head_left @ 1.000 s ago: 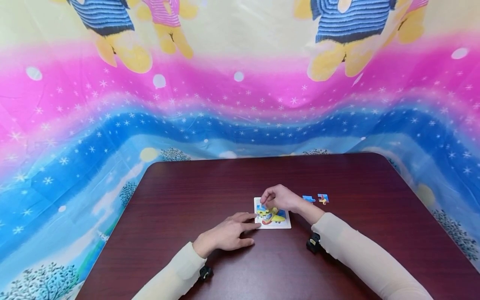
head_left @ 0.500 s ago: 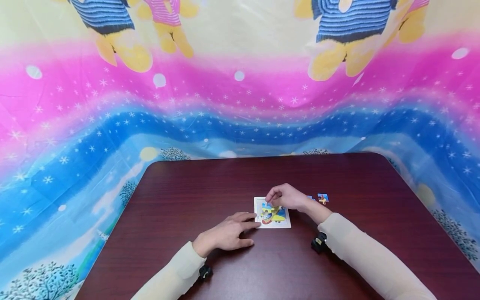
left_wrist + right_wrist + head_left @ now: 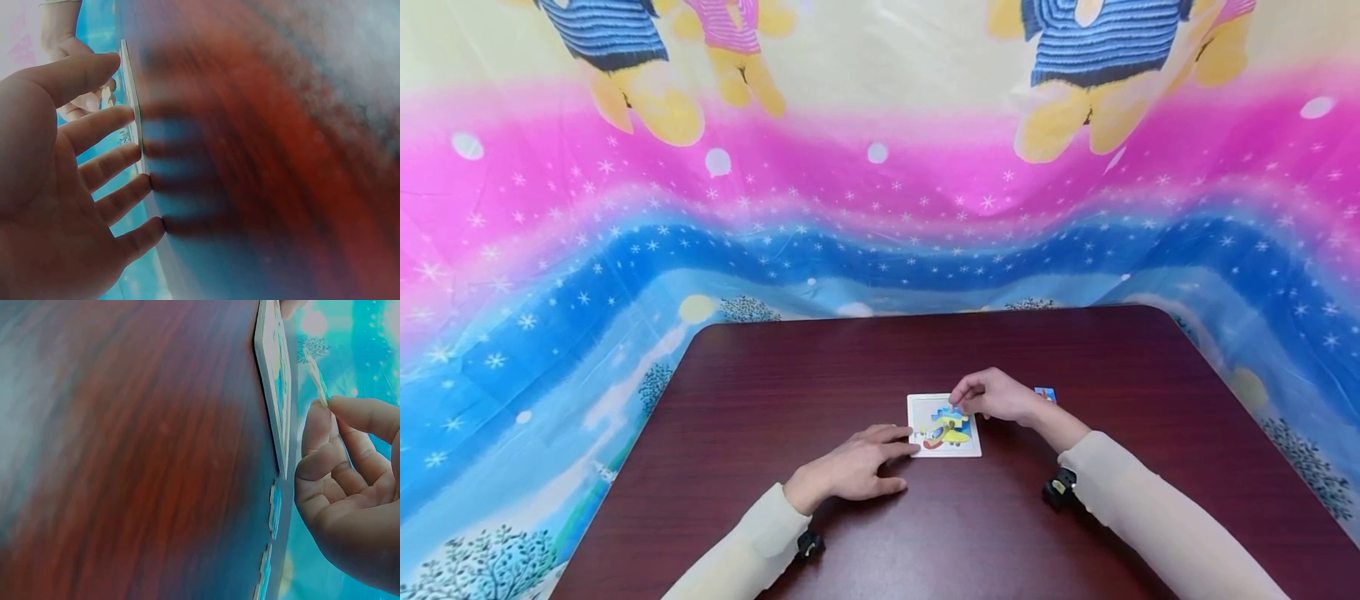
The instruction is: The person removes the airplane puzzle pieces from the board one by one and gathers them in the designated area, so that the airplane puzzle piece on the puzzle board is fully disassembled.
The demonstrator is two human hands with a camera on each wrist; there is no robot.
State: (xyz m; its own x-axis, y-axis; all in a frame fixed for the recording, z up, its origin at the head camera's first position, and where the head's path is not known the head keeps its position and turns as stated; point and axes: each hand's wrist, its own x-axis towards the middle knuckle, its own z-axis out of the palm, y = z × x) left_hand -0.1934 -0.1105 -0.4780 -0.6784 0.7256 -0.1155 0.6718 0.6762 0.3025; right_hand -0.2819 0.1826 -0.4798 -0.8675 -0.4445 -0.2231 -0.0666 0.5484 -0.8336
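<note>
A small puzzle board [image 3: 915, 402] with a pale frame lies on the table, showing a yellow, blue and red picture. My left hand [image 3: 853, 467] rests with spread, fairly straight fingers at the board's left edge; the left wrist view has its fingertips [image 3: 128, 115] against that edge. Over the board's upper right part, my right hand [image 3: 1003, 397] pinches a puzzle piece [image 3: 317, 378] between thumb and forefinger. The right wrist view shows this piece tilted and raised off the board. Its other fingers are curled in.
Two loose puzzle pieces lie right of the board: a nearer piece [image 3: 275, 509] and a farther piece [image 3: 264, 575]. In the head view, the right hand and wrist cover one and part of the other piece [image 3: 1045, 393]. A patterned cloth [image 3: 880, 208] hangs behind the dark table [image 3: 805, 367].
My right hand has moved rightward over the board, carrying the pinched puzzle piece. It now hides loose pieces that showed before. My left hand has stayed in place.
</note>
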